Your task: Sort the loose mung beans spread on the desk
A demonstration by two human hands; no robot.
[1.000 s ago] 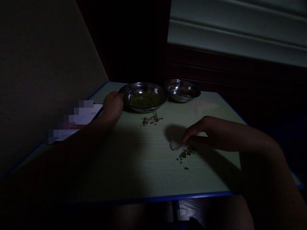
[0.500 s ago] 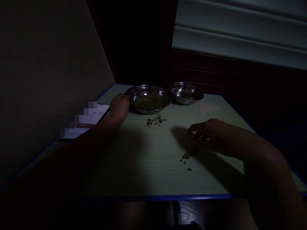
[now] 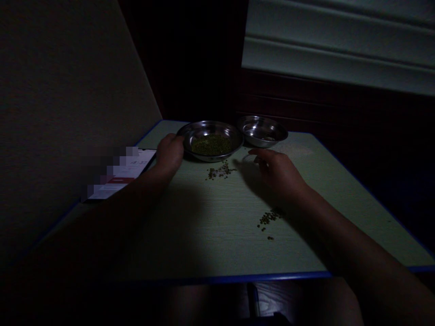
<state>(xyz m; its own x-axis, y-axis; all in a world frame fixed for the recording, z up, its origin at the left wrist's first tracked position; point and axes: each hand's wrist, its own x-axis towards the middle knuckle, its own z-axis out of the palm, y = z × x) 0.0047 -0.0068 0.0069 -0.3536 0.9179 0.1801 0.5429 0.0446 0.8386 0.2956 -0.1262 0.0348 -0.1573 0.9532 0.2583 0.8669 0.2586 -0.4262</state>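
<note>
- Clenching the steel bowl (image 3: 217, 156) by its rim with the left hand (image 3: 169, 154), steadying the green beans (image 3: 211, 145) inside
- Holding the right hand (image 3: 277, 171) open, grasping nothing, near the smaller bowl (image 3: 262, 138) and loose beans (image 3: 220, 171)

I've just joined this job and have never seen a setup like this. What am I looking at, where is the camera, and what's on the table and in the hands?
There's no machine here: these are a person's two bare hands, seen from one camera worn on their head, looking down. On the pale green, blue-edged table sits a shiny round steel bowl of small green beans, with a smaller steel bowl beside it. Loose beans lie on the table. The left hand rests on the big bowl's rim. The right hand hovers with curled fingers; I can't tell whether it holds anything.
</note>
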